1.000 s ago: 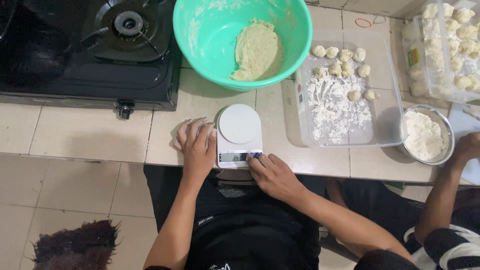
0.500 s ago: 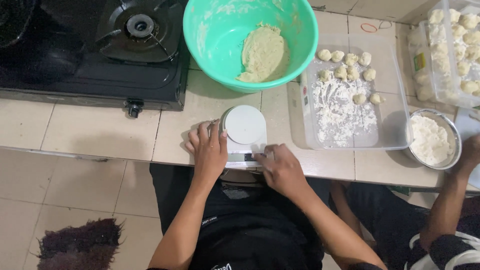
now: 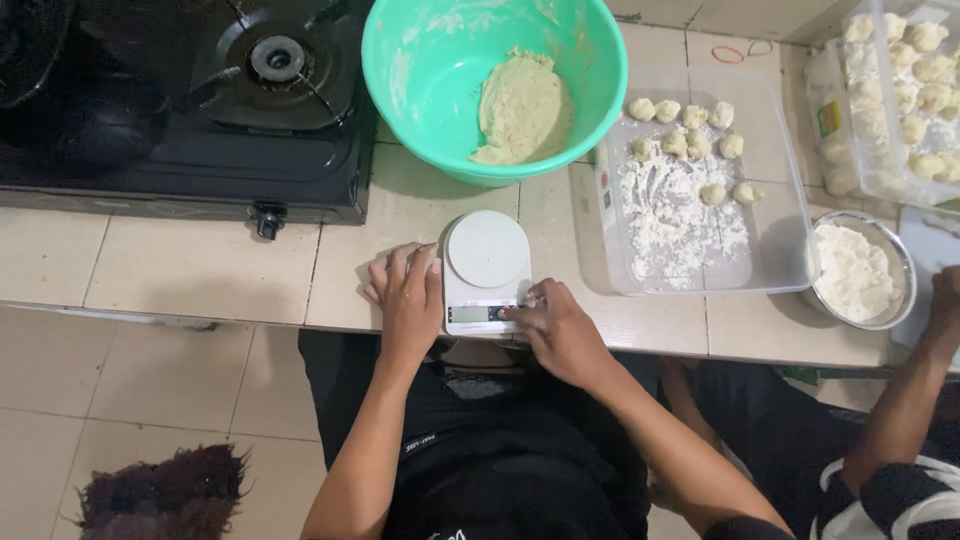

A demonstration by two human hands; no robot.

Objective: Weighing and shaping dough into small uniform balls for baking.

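A small white kitchen scale [image 3: 486,262] with a round platform stands at the front edge of the tiled counter [image 3: 200,268]. My left hand [image 3: 407,298] lies flat against the scale's left side, fingers spread. My right hand [image 3: 556,326] rests at the scale's front right, one fingertip on the panel beside its display. Nothing sits on the platform. Behind the scale stands a green bowl [image 3: 420,70] holding a lump of pale dough [image 3: 520,108].
A black gas stove [image 3: 180,110] fills the back left. Right of the bowl lies a clear floured tray [image 3: 775,250] with several dough balls, then a metal bowl of flour [image 3: 858,272] and a clear tub of dough balls [image 3: 900,90]. Another person's arm [image 3: 915,390] reaches in at the right.
My right fingertip has come onto the scale's front panel, and my left hand has stayed against its left side. The view has shifted slightly.
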